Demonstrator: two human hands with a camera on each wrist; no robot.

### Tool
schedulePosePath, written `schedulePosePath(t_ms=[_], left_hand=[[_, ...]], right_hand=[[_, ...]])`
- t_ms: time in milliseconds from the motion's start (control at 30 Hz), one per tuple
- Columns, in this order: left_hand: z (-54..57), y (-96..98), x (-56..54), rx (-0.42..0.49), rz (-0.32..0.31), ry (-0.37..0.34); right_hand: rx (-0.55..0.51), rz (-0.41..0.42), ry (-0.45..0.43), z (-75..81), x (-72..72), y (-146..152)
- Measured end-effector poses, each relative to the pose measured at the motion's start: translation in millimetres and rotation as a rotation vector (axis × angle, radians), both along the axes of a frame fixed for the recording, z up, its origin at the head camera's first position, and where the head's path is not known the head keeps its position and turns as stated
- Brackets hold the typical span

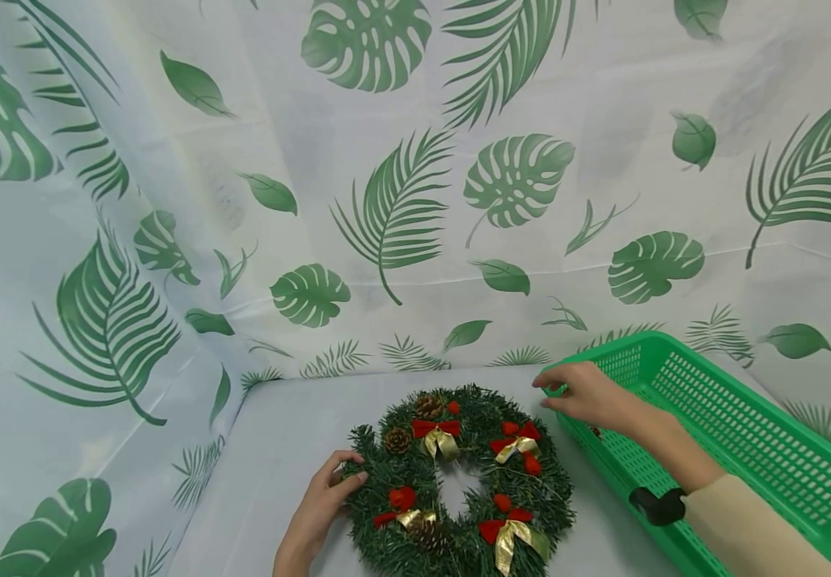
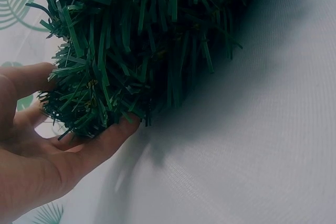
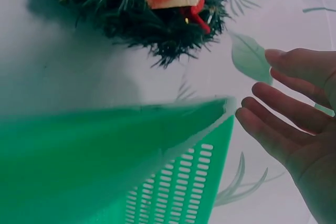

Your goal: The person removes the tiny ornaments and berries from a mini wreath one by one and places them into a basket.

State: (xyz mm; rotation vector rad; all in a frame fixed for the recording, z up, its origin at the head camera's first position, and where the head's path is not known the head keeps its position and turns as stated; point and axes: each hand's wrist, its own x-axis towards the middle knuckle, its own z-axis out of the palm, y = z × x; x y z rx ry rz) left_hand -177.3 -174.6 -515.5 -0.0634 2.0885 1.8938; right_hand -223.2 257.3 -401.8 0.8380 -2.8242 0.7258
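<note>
Gripping the left edge of a round dark-green artificial wreath [image 1: 476, 413], your left hand [image 1: 324, 497] has its thumb and fingers bent around the bristly foliage. The wreath lies on a white cloth-covered table [image 1: 264, 457], just left of a long green plastic basket [image 1: 761, 441] with slotted walls. Red bows with shiny gold ribbons [image 1: 442, 445], small red ornaments [image 1: 532, 465] and brown pine cones [image 1: 428, 406] decorate it around its central gap. Your right hand [image 1: 588, 393] holds nothing; its fingers are slightly bent and apart beside the far left corner of the basket, and you cannot tell whether they touch the rim. A beige sleeve [image 1: 747, 521] and a black band [image 1: 656, 506] at that wrist extend over the basket. Behind everything hangs a white backdrop [image 1: 415, 320] printed with green leaves.
</note>
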Motion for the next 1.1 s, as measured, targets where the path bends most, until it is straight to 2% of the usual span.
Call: schedulePosePath(t_ms=[200,467,600,867,1100], left_hand=[[-0.7,-0.6,-0.2,-0.001,-0.002,0.001],[-0.5,-1.3,-0.2,0.002,0.007,-0.001],[-3.8,-1.5,-1.2,-0.004,0.015,0.002],[-6.1,-1.9,-2.0,-0.003,0.023,-0.004],[-4.3,-1.1,-1.6,0.003,0.017,0.000]], right_hand=[[0.001,0.024,-0.020,-2.8,-3.8,-11],[-0.001,0.056,0.003,-5.9,-9.0,-26],[-0.015,0.080,0.000,-6.9,-11.6,-33],[-0.054,0.078,-0.053,-8.5,-13.5,-47],[-0.055,0.125,-0.013,-12.4,-18.3,-60]])
